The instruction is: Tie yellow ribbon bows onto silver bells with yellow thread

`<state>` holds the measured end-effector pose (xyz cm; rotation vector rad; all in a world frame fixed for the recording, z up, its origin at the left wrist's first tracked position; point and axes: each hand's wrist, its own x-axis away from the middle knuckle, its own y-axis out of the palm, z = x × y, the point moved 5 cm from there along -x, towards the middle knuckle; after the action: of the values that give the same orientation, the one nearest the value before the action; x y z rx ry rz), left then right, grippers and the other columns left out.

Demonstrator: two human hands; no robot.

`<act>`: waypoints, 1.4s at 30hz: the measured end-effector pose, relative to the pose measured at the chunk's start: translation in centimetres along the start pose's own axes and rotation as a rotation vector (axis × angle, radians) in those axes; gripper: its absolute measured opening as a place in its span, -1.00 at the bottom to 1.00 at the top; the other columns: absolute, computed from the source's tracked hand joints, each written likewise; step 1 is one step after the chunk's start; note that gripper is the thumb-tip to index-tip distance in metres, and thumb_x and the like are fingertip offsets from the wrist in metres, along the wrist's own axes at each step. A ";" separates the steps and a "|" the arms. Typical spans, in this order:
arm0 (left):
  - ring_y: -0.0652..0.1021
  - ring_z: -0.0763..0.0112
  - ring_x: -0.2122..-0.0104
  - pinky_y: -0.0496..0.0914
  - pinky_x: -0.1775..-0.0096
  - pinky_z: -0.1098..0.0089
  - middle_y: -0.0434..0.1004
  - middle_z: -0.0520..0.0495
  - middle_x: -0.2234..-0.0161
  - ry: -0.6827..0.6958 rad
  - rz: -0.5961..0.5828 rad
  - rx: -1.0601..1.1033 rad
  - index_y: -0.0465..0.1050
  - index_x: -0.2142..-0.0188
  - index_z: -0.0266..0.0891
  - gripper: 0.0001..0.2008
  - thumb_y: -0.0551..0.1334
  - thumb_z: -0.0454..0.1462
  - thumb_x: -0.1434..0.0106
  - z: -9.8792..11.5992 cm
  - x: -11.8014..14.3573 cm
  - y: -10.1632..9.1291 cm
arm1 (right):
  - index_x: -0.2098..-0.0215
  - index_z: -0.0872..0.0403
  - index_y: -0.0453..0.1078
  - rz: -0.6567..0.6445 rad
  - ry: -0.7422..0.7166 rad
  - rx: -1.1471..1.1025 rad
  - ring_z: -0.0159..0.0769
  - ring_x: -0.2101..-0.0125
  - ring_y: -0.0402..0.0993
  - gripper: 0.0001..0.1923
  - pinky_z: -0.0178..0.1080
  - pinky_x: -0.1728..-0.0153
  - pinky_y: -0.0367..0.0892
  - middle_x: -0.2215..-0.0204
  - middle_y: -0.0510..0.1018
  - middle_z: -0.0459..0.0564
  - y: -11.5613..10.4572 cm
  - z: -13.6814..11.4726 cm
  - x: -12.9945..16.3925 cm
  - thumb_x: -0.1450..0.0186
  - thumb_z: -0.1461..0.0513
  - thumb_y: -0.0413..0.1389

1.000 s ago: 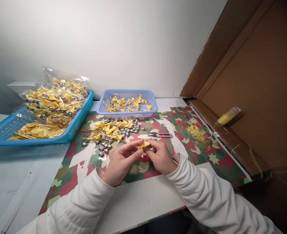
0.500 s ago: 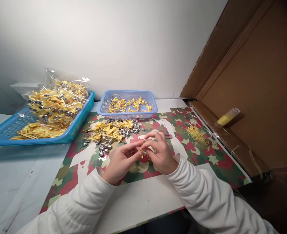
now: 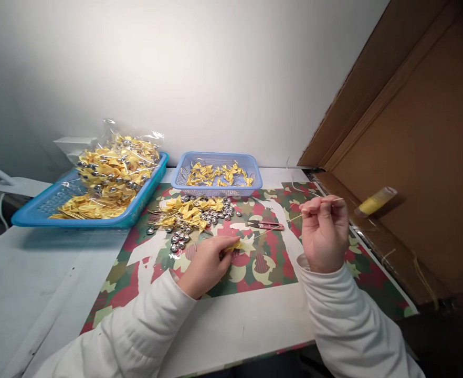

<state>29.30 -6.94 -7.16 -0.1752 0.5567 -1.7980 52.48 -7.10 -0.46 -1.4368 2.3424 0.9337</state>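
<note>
Yellow ribbon bow (image 3: 237,244) low over camouflage-print mat (image 3: 263,265), pinched at left fingertips. Left hand (image 3: 208,262) clamps bow firm. Thin gold thread (image 3: 279,226) runs taut from bow up to right hand (image 3: 324,233), raised off to side, thumb and forefinger nipping thread end. Good form, by my read: pin bow steady, pull straight along thread, even tension, no jerk. Pink snips (image 3: 266,226) just behind. Loose bows and silver beads (image 3: 194,212) nearby, small blue basket (image 3: 218,190) beyond.
</note>
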 end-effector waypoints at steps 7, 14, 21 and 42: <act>0.41 0.02 -0.03 0.30 -0.01 0.05 0.45 -0.15 -0.13 0.148 0.015 -0.506 0.49 0.00 -0.17 -0.59 0.14 -0.37 -0.15 0.1 0.1 0.0 | 0.29 -0.03 0.24 -0.198 0.159 0.055 -0.40 0.54 0.33 -0.84 -0.29 0.45 0.34 0.53 0.45 -0.15 1.8 1.9 1.6 -0.32 0.09 0.10; 0.44 -0.01 0.02 0.29 0.11 0.11 0.51 -0.21 -0.06 0.118 0.246 -0.901 0.48 0.02 -0.23 -0.64 0.04 -0.39 -0.27 0.3 -0.6 -2.9 | 0.27 0.00 0.22 -0.301 0.318 0.139 -0.43 0.61 0.23 -0.81 -0.35 0.56 0.23 0.63 0.27 -0.23 2.2 4.5 3.1 -0.34 0.06 0.03; 0.46 0.02 0.18 0.29 0.24 0.17 0.58 -0.20 0.16 0.051 0.236 -1.018 0.56 0.20 -0.20 -0.75 0.10 -0.30 -0.25 -0.7 -1.3 -5.0 | 0.25 0.03 0.23 -0.302 0.388 0.152 -0.42 0.56 0.31 -0.84 -0.34 0.51 0.26 0.60 0.39 -0.19 2.5 5.4 3.6 -0.27 0.14 0.08; 0.49 0.08 0.23 0.33 0.27 0.21 0.55 -0.16 0.26 0.024 0.229 -0.928 0.60 0.26 -0.17 -0.76 0.17 -0.17 -0.26 -1.5 -1.8 -5.9 | 0.31 0.05 0.27 -0.368 0.486 0.237 -0.42 0.57 0.33 -0.76 -0.33 0.49 0.24 0.53 0.56 -0.08 2.9 6.2 4.5 -0.20 0.07 0.15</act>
<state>24.17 -3.70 -5.50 -0.6884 1.3412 -1.2084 47.04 -5.50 -6.31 -2.0651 2.2581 0.2163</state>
